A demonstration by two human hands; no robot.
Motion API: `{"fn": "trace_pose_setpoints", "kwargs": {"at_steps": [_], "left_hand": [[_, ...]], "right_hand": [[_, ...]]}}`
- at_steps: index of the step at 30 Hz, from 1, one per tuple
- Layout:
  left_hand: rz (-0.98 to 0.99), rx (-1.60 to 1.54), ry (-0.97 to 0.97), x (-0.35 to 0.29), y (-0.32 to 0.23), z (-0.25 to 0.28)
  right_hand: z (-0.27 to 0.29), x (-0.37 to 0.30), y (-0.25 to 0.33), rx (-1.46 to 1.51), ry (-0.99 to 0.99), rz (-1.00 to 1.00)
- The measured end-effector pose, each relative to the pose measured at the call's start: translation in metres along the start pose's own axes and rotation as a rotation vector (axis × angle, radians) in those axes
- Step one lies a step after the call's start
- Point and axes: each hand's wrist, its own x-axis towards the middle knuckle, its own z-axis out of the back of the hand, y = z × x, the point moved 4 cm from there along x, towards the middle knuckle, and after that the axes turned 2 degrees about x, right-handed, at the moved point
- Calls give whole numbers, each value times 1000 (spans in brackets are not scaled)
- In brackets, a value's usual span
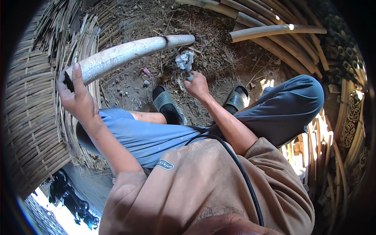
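Pole (125,53), smooth, pale, round, hollow-ended, probably bamboo, in left-hand fingers (62,88).

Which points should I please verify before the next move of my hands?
1. Left hand on the bamboo pole: ok, it grips the hollow end.
2. Right hand closed: ok, around a grey object.
3. Kind of object there: cannot tell, the fingers hide most of it.
4. Pale crumpled material touching the pole: cannot tell.
5. Left sandal and right sandal not beneath the pole in view: ok.
6. Loose bamboo pole apart from the held one: ok.
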Motion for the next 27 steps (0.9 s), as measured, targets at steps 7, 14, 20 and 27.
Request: {"fn": "trace_pose_setpoints", "kwargs": {"at_steps": [7,14,20,27], "left_hand": [[-169,172,4,-2,-2,4],[-11,-130,3,5,11,6],[18,-196,164,2,6,4],[50,-193,135,5,18,10]], "right_hand": [[-9,-4,-2,102,44,-260],[3,1,-28,19,79,-356],[-4,-6,12,68,5,-93],[2,4,-38,-38,41,-399]]}}
